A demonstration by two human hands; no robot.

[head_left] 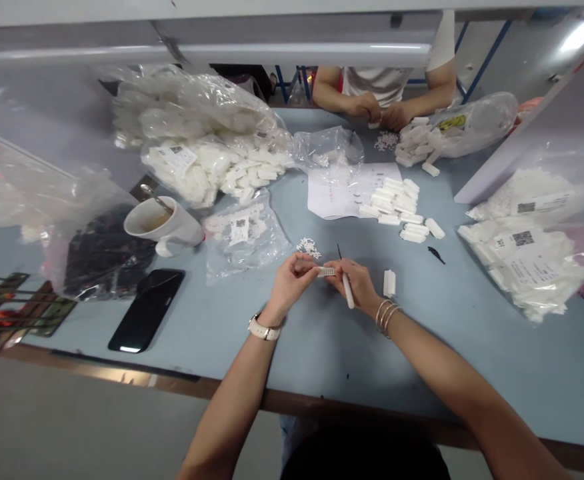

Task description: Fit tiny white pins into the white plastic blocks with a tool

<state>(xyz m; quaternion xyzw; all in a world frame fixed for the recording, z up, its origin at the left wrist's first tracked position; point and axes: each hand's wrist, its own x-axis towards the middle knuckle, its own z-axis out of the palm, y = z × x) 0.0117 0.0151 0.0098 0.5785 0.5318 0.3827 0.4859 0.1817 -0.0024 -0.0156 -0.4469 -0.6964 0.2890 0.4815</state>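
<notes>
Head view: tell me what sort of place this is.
Probably a small-parts workshop: labelled bags of white pieces sit on a blue table, loose white pieces lie heaped, and a second person handles something small opposite.

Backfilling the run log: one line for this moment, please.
left hand: holds gridded white piece | right hand: holds white-handled tool, at piece's other end | beyond hands: loose small white parts

You wear the single camera on your head. It faces forward and down, views your left hand [293,279] and right hand [358,283] from above at near range, and covers the tabletop [317,347] to its far edge.
</notes>
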